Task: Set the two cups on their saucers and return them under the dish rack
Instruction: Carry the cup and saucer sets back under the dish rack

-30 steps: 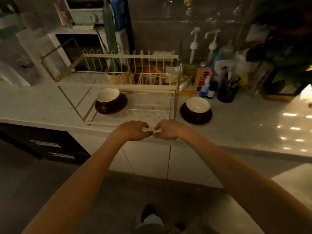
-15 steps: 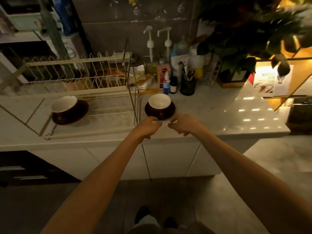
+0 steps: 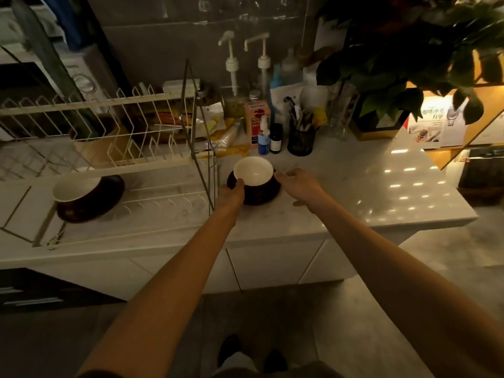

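Observation:
A dark cup with a white inside [image 3: 253,171] stands on a dark saucer [image 3: 263,198] on the white counter, just right of the dish rack [image 3: 114,102]. My left hand [image 3: 231,192] holds the saucer's left rim, with fingertips against the cup. My right hand [image 3: 297,184] grips the saucer's right rim. A second matching cup [image 3: 75,189] sits on its saucer [image 3: 109,196] under the rack's upper shelf, at the left.
Behind the cup stand small bottles [image 3: 264,139], a dark pen holder [image 3: 300,141], a pink carton and two pump dispensers [image 3: 231,64]. A leafy plant [image 3: 403,55] hangs over the right. The rack's corner post [image 3: 215,184] is beside my left hand. The counter edge [image 3: 300,233] runs below.
Both hands have moved forward from the counter's front edge and closed on the right saucer's two sides. The view has shifted right and closer.

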Motion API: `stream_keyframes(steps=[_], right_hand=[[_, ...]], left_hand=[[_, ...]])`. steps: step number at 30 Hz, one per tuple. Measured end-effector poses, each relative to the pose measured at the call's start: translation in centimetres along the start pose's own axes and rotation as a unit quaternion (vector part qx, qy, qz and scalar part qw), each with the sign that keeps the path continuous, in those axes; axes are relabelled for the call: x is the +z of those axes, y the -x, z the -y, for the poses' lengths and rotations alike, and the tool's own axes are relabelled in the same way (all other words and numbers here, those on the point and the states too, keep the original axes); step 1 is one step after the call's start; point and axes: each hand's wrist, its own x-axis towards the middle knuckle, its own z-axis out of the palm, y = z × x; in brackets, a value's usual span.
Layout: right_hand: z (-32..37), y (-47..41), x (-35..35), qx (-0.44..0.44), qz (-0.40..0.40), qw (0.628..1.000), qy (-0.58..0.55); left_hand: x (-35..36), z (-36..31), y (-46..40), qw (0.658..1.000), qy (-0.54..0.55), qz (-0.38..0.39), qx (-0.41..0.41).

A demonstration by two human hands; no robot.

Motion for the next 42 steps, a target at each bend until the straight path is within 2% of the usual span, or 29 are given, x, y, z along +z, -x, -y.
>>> stream_keyframes(steps=[8, 14, 20, 28, 42], right_hand=[[0.5, -4.0, 1.9, 0.058, 0.040, 0.993, -0.095], [0.7, -5.4, 2.8, 0.057, 0.050, 0.993, -0.091], [0.8, -6.3, 3.3, 0.003, 0.037, 0.996, -0.086], [0.0, -5.9, 3.1, 0.011, 0.028, 0.996, -0.089], [-2.8, -1.2, 0.2, 0.008, 0.015, 0.997, -0.078]], left_hand=[[0.4, -0.9, -3.3, 0.994, 0.095, -0.003, -0.054], [0.3, -0.7, -5.0, 0.995, 0.086, 0.006, -0.051], [0.7, -0.9, -5.0, 0.997, 0.066, -0.019, -0.030], [1.1, -0.2, -4.0, 0.999, 0.025, -0.030, 0.021], [1.5, 0.4, 1.8, 0.999, -0.025, 0.026, 0.014]])
